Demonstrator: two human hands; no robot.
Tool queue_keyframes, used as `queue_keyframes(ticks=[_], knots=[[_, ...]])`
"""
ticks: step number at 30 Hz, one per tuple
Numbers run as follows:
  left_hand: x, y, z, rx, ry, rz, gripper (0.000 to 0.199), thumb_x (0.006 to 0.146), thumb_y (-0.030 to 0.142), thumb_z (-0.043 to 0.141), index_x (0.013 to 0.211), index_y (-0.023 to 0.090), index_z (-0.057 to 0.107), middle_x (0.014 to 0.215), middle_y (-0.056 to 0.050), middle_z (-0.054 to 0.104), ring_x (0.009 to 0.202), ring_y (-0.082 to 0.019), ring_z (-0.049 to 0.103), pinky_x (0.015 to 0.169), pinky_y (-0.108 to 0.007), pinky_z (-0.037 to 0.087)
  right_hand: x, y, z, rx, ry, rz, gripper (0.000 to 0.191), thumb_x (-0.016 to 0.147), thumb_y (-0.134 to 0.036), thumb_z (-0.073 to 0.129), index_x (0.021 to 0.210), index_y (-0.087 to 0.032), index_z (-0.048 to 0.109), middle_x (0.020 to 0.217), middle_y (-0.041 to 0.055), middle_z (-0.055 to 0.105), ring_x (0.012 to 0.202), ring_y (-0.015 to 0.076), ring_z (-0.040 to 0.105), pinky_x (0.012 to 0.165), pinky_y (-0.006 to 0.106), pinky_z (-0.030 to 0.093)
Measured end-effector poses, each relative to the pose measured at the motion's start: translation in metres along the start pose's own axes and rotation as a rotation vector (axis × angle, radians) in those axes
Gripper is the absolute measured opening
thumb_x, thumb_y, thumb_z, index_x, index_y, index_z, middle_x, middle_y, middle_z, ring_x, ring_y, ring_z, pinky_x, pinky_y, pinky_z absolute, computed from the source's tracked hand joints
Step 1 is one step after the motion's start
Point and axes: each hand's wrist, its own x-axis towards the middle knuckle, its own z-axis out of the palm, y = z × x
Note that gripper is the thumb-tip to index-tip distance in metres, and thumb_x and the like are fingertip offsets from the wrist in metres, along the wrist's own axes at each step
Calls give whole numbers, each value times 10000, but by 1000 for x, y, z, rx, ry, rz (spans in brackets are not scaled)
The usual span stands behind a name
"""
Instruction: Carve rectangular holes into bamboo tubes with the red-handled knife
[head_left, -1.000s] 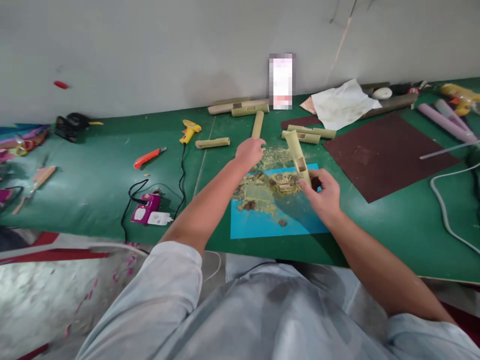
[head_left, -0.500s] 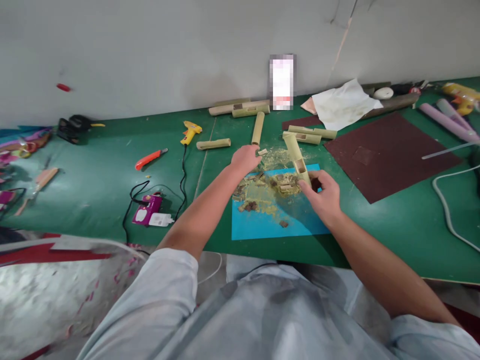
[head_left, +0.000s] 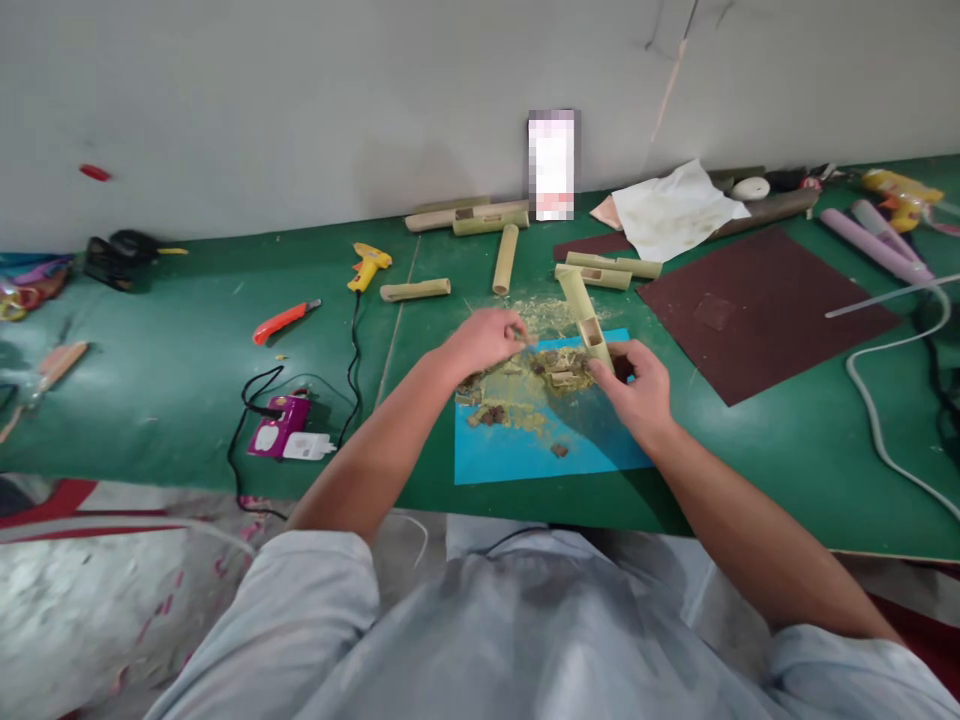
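My right hand [head_left: 637,385] grips the lower end of a bamboo tube [head_left: 581,305] with a rectangular opening cut in its side. The tube leans up and to the left, over a blue sheet [head_left: 495,468] strewn with bamboo shavings. My left hand [head_left: 491,340] hovers at the sheet's upper left, thumb and fingers curled together. A pale blur sits at its fingertips, too smeared to name. Close to the right hand lies a heap of bamboo chips [head_left: 564,374]. Past my left hand, another bamboo tube [head_left: 505,260] rests on the green table [head_left: 420,420].
Several cut bamboo tubes [head_left: 491,222] lie by the wall. On the left are a yellow glue gun [head_left: 369,265], an orange utility knife [head_left: 281,323] and a purple power strip [head_left: 279,425] with cords. To the right are a brown sheet [head_left: 757,315] and white paper [head_left: 679,210].
My left hand has come down toward the blue sheet from near the upright-lying tube, where a small bamboo chip showed at its fingertips. My right hand keeps its hold on the cut tube.
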Motion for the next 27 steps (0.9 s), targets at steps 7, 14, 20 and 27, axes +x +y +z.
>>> queue_keyframes(ticks=[7, 14, 20, 27], knots=[[-63, -26, 5, -158, 122, 56, 288, 922, 370, 752, 1148, 216, 843, 885, -36, 804, 776, -176, 713, 776, -287, 565, 2, 4, -3, -189, -79, -96, 302, 946, -551, 671, 963, -254, 723, 878, 55, 700, 697, 198, 584, 651, 362, 492], [-112, -95, 32, -210, 722, -185, 322, 975, 358, 569, 1112, 163, 786, 1022, -96, 799, 833, -187, 724, 801, -308, 605, 44, 6, -19, -521, -155, -244, 253, 972, -474, 648, 913, -240, 726, 945, 124, 703, 893, 297, 617, 749, 417, 482], [-138, -116, 63, -202, 779, -228, 272, 939, 360, 631, 1027, 171, 806, 890, -67, 771, 763, -195, 715, 764, -321, 602, 114, 24, -24, -733, -212, -268, 176, 972, -331, 648, 935, -190, 747, 1084, 175, 727, 1129, 385, 621, 959, 531, 477], [-135, -115, 67, -189, 828, -201, 345, 960, 430, 608, 1075, 178, 815, 908, -74, 767, 773, -196, 690, 789, -336, 595, 167, 38, -42, -905, -218, -217, 311, 926, -399, 790, 1080, -129, 789, 1175, 200, 741, 1140, 359, 609, 973, 475, 435]])
